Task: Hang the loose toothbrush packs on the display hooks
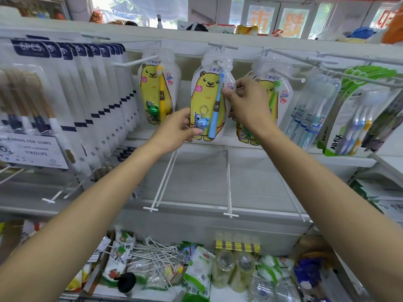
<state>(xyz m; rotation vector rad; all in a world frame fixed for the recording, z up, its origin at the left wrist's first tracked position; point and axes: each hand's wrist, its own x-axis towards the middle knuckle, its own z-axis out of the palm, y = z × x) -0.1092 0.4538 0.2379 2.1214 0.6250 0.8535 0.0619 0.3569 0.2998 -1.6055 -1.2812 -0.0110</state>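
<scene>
A yellow bear toothbrush pack with a blue brush and blue frog charm (207,99) hangs with its top hole at the middle display hook (222,47). My left hand (177,129) grips its lower left corner. My right hand (246,101) pinches its right edge beside the blue brush. A like pack with a yellow brush (157,88) hangs on the hook to the left. A third pack with a green brush (277,92) hangs to the right, partly hidden by my right hand.
Rows of white 6PCS packs (72,101) fill the left hooks. Adult brush packs (353,114) hang at the right. Bare white hooks (229,184) jut out on the row below. The bottom shelf holds loose hooks (157,253), bags and bottles.
</scene>
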